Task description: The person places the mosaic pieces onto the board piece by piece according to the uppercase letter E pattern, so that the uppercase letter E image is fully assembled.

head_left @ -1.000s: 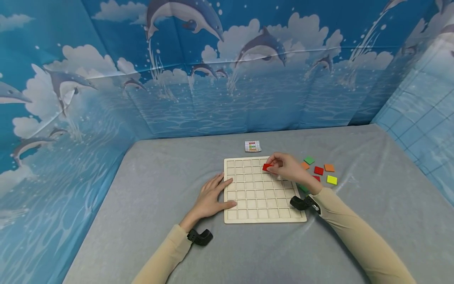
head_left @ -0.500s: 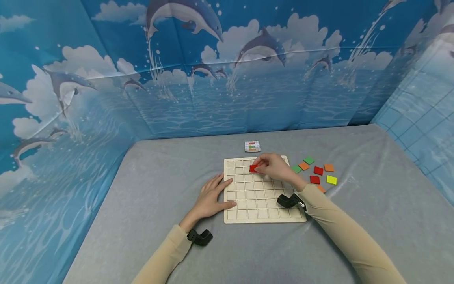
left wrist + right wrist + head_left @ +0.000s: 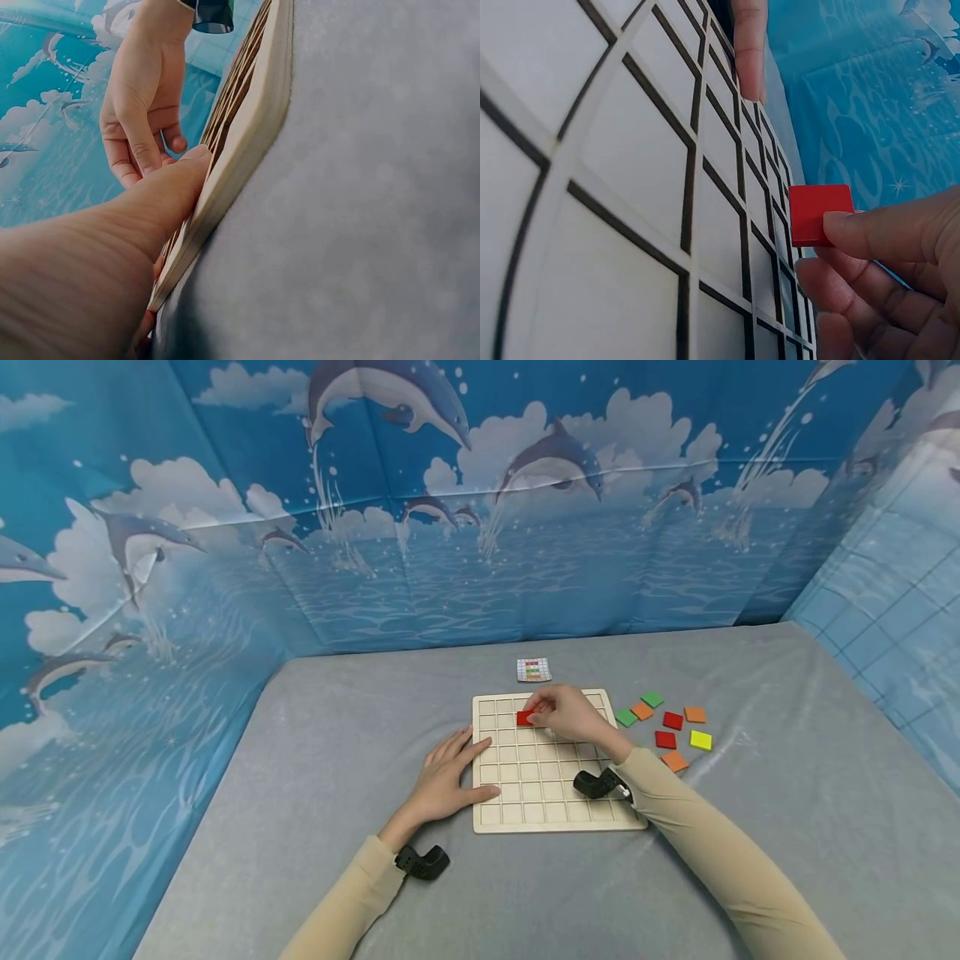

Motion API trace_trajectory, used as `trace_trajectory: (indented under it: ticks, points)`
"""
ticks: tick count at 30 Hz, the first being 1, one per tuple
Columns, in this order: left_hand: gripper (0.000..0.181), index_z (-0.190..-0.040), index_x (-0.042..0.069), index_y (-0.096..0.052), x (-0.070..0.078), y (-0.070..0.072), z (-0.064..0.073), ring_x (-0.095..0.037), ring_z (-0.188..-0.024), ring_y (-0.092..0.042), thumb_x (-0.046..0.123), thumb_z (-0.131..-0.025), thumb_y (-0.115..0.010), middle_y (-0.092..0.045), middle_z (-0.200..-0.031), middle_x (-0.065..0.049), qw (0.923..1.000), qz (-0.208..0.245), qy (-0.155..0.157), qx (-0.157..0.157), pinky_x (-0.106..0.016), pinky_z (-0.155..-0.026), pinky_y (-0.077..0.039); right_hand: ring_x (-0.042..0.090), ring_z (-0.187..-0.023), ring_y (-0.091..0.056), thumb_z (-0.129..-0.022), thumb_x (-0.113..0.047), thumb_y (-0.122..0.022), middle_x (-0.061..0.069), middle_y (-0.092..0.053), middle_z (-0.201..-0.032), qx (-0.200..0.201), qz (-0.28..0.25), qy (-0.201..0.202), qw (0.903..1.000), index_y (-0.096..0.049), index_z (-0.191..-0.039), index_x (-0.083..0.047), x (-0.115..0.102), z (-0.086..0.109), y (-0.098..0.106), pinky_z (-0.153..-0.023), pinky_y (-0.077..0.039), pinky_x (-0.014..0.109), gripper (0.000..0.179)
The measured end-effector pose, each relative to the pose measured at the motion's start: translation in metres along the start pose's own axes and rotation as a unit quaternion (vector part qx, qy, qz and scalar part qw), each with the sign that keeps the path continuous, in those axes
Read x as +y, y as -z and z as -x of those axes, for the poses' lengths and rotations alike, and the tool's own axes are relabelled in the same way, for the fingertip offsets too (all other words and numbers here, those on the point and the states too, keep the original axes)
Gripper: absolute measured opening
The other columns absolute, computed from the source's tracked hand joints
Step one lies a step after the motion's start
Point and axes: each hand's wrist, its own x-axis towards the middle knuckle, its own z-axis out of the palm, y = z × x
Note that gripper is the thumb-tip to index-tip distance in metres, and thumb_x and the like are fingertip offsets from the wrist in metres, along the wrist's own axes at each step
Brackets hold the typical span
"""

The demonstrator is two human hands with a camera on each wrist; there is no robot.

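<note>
My right hand (image 3: 568, 713) pinches a red square tile (image 3: 817, 214) between thumb and fingers, over the upper rows of a pale wooden grid board (image 3: 525, 793). In the right wrist view the tile is tilted up near the board's surface; whether its edge touches a cell I cannot tell. My left hand (image 3: 448, 777) rests on the board's left edge, with thumb and a finger over the rim and the fingers straight. The left wrist view shows its thumb (image 3: 169, 187) lying on the rim.
Right of the board lie loose tiles: a yellow one (image 3: 701, 741), two red including one (image 3: 665, 740), several orange including one (image 3: 675, 762), and green ones including one (image 3: 652, 700). Behind the board is a small card (image 3: 533, 670) printed with a coloured grid. Grey cloth covers the table.
My right hand has moved left across the board's upper rows with the red tile in its fingers, uncovering loose tiles at the right. My left hand has stayed in place.
</note>
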Motion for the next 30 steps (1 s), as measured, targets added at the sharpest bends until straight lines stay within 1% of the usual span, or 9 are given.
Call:
trace_trajectory:
  ticks: [6,13,17,23,30]
  points:
    - [0.077,-0.148,0.019,-0.037,-0.0009,-0.0004,-0.0002,-0.025,-0.142,-0.01,0.051,-0.085,-0.065,-0.018,-0.156,-0.01,1.0,-0.002,-0.003,0.003,-0.052,-0.108,-0.011,0.016,-0.066,-0.056,-0.085,-0.003,-0.069,0.002,-0.064,-0.081,0.006,0.019,-0.007,0.9998,-0.07,-0.09,-0.008,0.0014,-0.002,-0.0028,-0.063,-0.045,0.033,0.006]
    - [0.076,-0.148,0.019,-0.037,-0.0019,-0.0014,-0.0007,-0.024,-0.142,-0.012,0.051,-0.085,-0.066,-0.019,-0.155,-0.01,1.0,-0.005,-0.003,0.007,-0.052,-0.108,-0.012,0.017,-0.062,-0.053,-0.085,-0.003,-0.069,0.003,-0.064,-0.082,0.01,0.028,-0.002,0.9995,-0.07,-0.09,-0.006,-0.0012,-0.0014,-0.0054,-0.06,-0.043,0.033,0.006]
    - [0.076,-0.148,0.02,-0.037,-0.0024,-0.0021,-0.0006,-0.024,-0.142,-0.011,0.052,-0.085,-0.065,-0.018,-0.156,-0.009,1.0,-0.007,-0.002,0.006,-0.052,-0.108,-0.012,0.017,-0.063,-0.053,-0.085,-0.005,-0.069,0.002,-0.064,-0.081,0.011,0.037,-0.013,0.9992,-0.07,-0.09,-0.008,-0.0023,-0.0022,-0.0058,-0.061,-0.043,0.033,0.006]
    - [0.076,-0.148,0.02,-0.037,-0.0013,-0.0014,-0.0009,-0.024,-0.142,-0.011,0.051,-0.085,-0.065,-0.018,-0.156,-0.01,1.0,-0.003,-0.002,0.006,-0.052,-0.108,-0.011,0.016,-0.068,-0.055,-0.086,-0.005,-0.069,0.002,-0.064,-0.082,0.007,0.05,-0.011,0.9987,-0.07,-0.091,-0.008,-0.0008,-0.0028,-0.004,-0.064,-0.044,0.034,0.005]
    - [0.076,-0.148,0.02,-0.037,-0.002,-0.0018,-0.0007,-0.024,-0.142,-0.011,0.051,-0.085,-0.066,-0.019,-0.155,-0.01,1.0,-0.004,-0.004,0.005,-0.051,-0.109,-0.012,0.016,-0.067,-0.055,-0.087,-0.005,-0.068,0.002,-0.063,-0.082,0.001,0.047,-0.012,0.9988,-0.07,-0.091,-0.008,0.0006,-0.0032,-0.0033,-0.062,-0.044,0.033,0.005]
